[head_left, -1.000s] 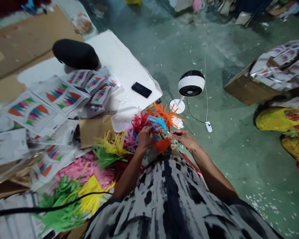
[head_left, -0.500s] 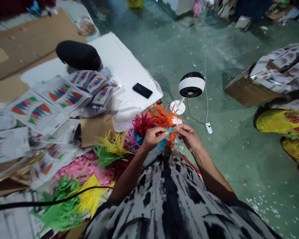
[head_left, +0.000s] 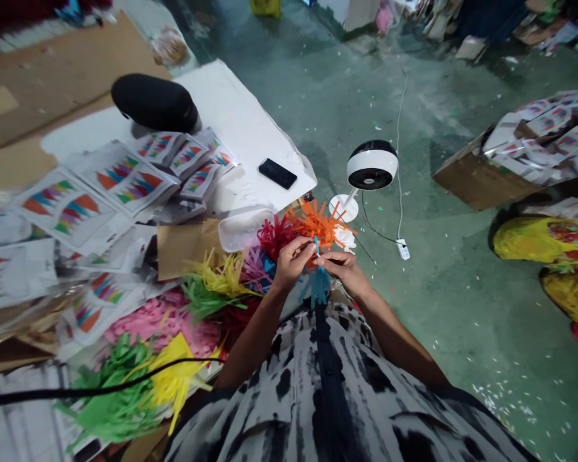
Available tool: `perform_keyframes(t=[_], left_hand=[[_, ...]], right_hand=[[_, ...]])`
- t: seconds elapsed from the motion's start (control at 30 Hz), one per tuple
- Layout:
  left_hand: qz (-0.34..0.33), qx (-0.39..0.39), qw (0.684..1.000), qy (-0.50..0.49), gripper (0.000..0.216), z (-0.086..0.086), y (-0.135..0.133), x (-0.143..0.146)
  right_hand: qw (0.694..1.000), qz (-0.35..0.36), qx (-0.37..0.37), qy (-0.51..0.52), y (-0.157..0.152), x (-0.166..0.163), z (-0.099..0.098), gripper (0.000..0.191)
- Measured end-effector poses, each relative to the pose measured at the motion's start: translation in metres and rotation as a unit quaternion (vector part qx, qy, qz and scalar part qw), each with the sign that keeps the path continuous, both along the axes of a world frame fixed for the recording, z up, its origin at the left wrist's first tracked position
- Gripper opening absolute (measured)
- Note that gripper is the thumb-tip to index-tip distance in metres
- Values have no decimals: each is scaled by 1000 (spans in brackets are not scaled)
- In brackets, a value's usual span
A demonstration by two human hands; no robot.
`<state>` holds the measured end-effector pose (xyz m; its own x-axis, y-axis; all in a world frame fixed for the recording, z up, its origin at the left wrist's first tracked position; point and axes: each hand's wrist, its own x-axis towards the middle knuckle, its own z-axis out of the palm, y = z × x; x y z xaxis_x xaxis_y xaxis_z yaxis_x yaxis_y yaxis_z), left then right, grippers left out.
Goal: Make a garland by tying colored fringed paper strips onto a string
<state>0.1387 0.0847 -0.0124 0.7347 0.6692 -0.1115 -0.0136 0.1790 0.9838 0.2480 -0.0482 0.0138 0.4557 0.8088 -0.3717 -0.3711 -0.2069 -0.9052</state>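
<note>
My left hand and my right hand meet in front of my chest, both pinched on a blue fringed paper tassel that hangs down between them. Its thin top end sticks up between my fingertips. Just beyond my hands lie an orange fringed tassel and a red one. Yellow, green and pink fringed paper lies in a heap to the left of my left arm.
Printed packets with coloured fringe pictures cover the table at left. A black phone and a black rounded object sit on white board. A small white fan stands on the green floor. A cardboard box of packets is at right.
The blue tassel has turned from sticking up past my left hand to hanging below both hands. My hands have drawn closer together and now both pinch its top.
</note>
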Motion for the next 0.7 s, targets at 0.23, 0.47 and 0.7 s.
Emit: perform_keyframes(t=[0.23,0.47,0.7], left_hand=[[10,-101,995,-7,35,7,-6,-8],[17,-90,996,15,35,6,-7,-13],[23,-119,993,6,35,8,-7,-18]], right_hand=[[999,2,-25,31,-6,-7,1,39],[993,4,1,121,-10,-11,-13,38],[991,2,2,136,-10,-15,-12,34]])
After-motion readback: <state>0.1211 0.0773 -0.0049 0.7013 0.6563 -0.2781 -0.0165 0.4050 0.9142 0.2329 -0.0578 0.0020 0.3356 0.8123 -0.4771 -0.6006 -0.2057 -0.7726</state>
